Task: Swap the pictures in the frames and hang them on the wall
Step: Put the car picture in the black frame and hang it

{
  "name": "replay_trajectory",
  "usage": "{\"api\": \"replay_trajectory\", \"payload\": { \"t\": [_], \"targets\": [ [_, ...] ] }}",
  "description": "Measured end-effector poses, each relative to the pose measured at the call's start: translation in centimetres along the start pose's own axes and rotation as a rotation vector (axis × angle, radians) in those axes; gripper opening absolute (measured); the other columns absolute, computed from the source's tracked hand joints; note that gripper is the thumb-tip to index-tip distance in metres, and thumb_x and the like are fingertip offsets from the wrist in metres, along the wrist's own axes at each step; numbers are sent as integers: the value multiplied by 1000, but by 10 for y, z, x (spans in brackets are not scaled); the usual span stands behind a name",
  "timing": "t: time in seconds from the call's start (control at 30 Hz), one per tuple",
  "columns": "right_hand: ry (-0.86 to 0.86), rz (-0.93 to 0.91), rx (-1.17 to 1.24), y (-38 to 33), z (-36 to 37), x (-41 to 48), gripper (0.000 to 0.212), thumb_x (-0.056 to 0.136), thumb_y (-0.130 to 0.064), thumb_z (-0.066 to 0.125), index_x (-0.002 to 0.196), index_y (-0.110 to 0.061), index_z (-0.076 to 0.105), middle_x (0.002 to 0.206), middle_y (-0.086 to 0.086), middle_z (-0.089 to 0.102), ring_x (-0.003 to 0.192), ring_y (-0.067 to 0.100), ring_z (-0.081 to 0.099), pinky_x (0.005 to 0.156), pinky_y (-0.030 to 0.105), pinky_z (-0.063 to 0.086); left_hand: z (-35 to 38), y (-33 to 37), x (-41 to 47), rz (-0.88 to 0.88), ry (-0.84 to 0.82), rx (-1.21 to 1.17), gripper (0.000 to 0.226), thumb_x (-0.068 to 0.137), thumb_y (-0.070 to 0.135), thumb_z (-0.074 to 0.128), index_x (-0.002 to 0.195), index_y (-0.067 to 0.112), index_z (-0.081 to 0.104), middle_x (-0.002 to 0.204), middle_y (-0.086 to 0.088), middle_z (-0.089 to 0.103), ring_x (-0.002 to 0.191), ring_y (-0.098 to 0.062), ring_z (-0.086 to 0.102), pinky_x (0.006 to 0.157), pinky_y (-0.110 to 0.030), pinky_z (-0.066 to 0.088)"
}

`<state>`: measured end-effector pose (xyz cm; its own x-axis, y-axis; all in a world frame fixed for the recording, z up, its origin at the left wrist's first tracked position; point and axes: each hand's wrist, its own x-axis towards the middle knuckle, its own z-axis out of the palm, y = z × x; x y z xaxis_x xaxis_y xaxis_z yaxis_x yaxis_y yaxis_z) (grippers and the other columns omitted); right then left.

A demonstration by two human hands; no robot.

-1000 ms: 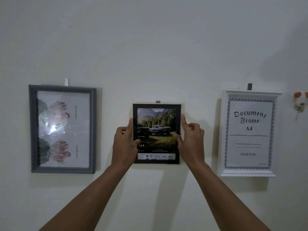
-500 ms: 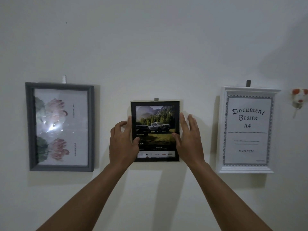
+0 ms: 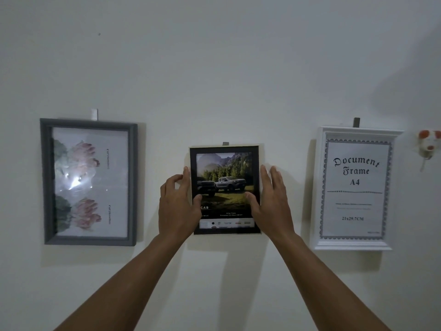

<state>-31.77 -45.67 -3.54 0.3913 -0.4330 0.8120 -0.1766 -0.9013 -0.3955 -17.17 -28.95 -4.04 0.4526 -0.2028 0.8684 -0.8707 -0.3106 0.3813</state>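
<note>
Frame (image 3: 224, 177) judged light, stiff, glass-fronted: hold by side edges.
My left hand (image 3: 177, 206) pinches one; right hand (image 3: 272, 201) steadies, fingers straight.

1. Left arm (image 3: 133, 278): extended forward and upward from the lower left, forearm bare, wrist straight.
2. Left hand (image 3: 177, 206): back toward the camera. Index finger (image 3: 186, 173) points up along the left edge of the black frame (image 3: 225, 149); thumb (image 3: 197, 199) lies on its front, pinching that edge. The remaining fingers are curled outboard of the index.
3. Right arm (image 3: 317, 278): extended likewise from the lower right.
4. Right hand (image 3: 272, 204): fingers (image 3: 274, 175) straight, slightly spread, pointing up just outboard of the right edge. Only the thumb tip rests on the front.
</note>
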Motion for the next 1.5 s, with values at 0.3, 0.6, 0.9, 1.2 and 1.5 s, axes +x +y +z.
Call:
{"api": "replay_trajectory", "payload": {
  "t": [0.3, 0.6, 0.9, 1.2, 1.5],
  "targets": [
    [-49, 18, -11, -4, -4, -1, 73, 102, -38, 48, 158, -22, 5, 166, 1, 0, 152, 13, -7, 124, 45, 14, -3, 1, 0, -3, -24, 2, 72, 90, 27, 63, 151, 19, 27, 138, -7, 42, 129, -24, 36, 96, -41, 47],
    [-55, 2, -93, -6, 4, -5, 73, 103, -28, 47, 158, -20, -2, 165, 4, -8, 151, 17, -14, 124, 45, 7, -2, -3, 7, 12, -24, 87, 75, 85, 25, 72, 148, 20, 33, 143, -8, 39, 132, -25, 33, 100, -39, 42],
    [-26, -11, -138, -2, 12, -4, 76, 103, -30, 45, 157, -21, -7, 165, 3, -12, 150, 17, -16, 124, 42, 1, -2, -6, 7, 61, 18, 106, 74, 83, 25, 74, 147, 22, 37, 140, -10, 44, 130, -27, 38, 92, -42, 48],
    [-26, -18, -148, 1, 11, -3, 76, 103, -28, 46, 157, -20, -6, 165, 3, -9, 151, 17, -13, 124, 41, 4, -4, -9, 7, 64, 4, 98, 75, 82, 32, 74, 147, 25, 37, 142, -8, 43, 131, -24, 36, 93, -43, 47],
    [-49, -28, -146, 2, 5, -4, 77, 102, -38, 46, 158, -18, -3, 166, 1, -6, 152, 15, -10, 124, 41, 11, -4, -13, 4, 75, -16, 70, 75, 86, 35, 69, 150, 24, 32, 146, -7, 38, 134, -23, 33, 99, -41, 45]
  ]
}}
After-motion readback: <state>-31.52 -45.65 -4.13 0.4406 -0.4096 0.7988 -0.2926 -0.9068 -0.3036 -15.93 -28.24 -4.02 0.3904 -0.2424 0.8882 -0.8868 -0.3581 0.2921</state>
